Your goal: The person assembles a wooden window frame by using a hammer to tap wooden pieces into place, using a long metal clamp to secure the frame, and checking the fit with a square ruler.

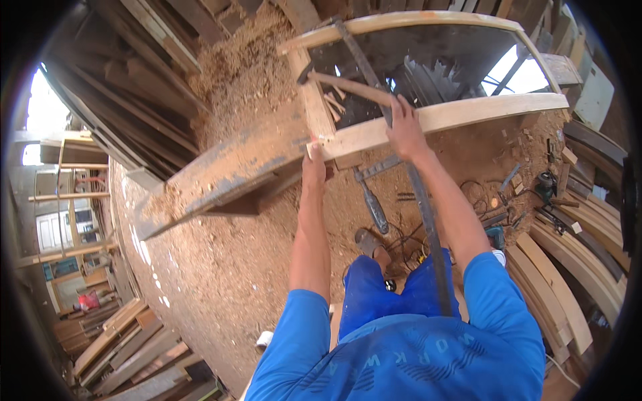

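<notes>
A pale wooden frame (468, 115) with a curved top rail lies ahead of me over a workbench, with a dark area inside it. My left hand (314, 166) grips its near left corner, thumb on top and fingers mostly hidden below. In my right hand (406, 128) is a hammer (354, 87), held by the wooden handle; its dark head hangs over the frame's left end piece. A long dark bar clamp (422, 207) runs across the frame, passing under my right hand. The clamp's screw handle (374, 208) hangs below the near rail.
A worn, sawdust-covered bench top (227, 167) stretches left. Curved boards (552, 287) are stacked at right, near power tools (545, 186) and tangled cords on the floor. Timber (137, 347) piles up at lower left. Wood shavings (247, 80) heap beyond the bench.
</notes>
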{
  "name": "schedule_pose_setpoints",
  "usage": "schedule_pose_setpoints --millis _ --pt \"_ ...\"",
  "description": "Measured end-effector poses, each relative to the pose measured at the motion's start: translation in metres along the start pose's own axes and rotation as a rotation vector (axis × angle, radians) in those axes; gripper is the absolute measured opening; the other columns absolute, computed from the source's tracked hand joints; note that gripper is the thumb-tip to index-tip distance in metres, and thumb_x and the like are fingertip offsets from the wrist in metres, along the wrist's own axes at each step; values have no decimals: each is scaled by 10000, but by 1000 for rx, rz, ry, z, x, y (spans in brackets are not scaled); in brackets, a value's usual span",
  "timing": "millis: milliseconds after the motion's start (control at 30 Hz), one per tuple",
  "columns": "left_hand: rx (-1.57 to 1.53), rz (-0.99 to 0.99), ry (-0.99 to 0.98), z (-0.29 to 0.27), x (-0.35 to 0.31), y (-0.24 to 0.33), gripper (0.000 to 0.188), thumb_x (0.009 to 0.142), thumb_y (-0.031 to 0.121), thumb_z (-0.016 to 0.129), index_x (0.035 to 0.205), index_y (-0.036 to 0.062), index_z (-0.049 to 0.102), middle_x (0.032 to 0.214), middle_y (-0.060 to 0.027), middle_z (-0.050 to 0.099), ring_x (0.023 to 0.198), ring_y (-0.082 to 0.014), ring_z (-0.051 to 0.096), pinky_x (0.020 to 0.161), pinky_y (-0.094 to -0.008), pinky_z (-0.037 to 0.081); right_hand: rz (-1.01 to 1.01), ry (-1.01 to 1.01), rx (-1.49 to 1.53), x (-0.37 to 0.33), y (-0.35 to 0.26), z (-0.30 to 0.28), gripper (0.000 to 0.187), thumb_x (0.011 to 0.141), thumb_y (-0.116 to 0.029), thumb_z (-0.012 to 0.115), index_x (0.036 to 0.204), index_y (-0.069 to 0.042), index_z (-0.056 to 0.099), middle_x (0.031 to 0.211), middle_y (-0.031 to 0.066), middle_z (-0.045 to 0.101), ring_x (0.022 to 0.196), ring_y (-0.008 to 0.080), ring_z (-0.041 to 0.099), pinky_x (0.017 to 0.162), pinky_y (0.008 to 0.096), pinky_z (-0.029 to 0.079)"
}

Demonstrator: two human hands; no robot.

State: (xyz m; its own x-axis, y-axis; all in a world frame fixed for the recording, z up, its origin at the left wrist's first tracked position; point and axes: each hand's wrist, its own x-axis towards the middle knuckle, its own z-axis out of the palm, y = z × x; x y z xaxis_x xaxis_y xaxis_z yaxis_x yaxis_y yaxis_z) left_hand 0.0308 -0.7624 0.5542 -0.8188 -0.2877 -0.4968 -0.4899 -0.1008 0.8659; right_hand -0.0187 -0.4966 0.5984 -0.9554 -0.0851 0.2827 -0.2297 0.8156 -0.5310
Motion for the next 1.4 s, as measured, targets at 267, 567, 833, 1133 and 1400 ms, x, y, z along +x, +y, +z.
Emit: schedule_pose_setpoints --millis 267,567,833,1133,1400 --pt "6 -232 -71 -6 -3 8 566 1036 550 419 1261 46 546 876 -88 594 573 -157 532 495 -308 453 218 -83 7 -11 -11 -9 804 847 -188 718 1501 6 293 1535 249 325 1384 447 347 1169 485 312" --pt "36 -233 -115 1 -8 20 572 1037 570 395 1283 72 530 821 -92 611 533 -136 501 455 -277 417 226 27 71 -13 -6 -14 783 835 -203 734 1483 -32 329 1504 233 361 1356 432 368 1154 494 317" --pt "79 -153 -207 -13 -15 8 560 1046 544 410 1301 63 543 855 -79 666 572 -110 512 500 -256 433 56 52 4 25 -88 -5 477 854 -267 720 1255 -72 550 1165 178 571 1118 375 542 963 508 437" --pt "137 -312 -270 -21 -30 12 523 1042 528 453 1312 88 542 980 -89 685 731 -137 611 618 -283 496 269 -335 -157 64 -94 53 187 890 -173 638 1035 -56 614 1009 178 655 962 397 651 815 523 524" --pt "890 67 -71 -55 -21 57 513 964 426 654 1176 -40 616 968 -108 712 832 -191 670 746 -341 540 347 -281 107 57 -96 21 121 877 -123 630 976 -54 637 941 174 656 936 386 649 789 492 522"
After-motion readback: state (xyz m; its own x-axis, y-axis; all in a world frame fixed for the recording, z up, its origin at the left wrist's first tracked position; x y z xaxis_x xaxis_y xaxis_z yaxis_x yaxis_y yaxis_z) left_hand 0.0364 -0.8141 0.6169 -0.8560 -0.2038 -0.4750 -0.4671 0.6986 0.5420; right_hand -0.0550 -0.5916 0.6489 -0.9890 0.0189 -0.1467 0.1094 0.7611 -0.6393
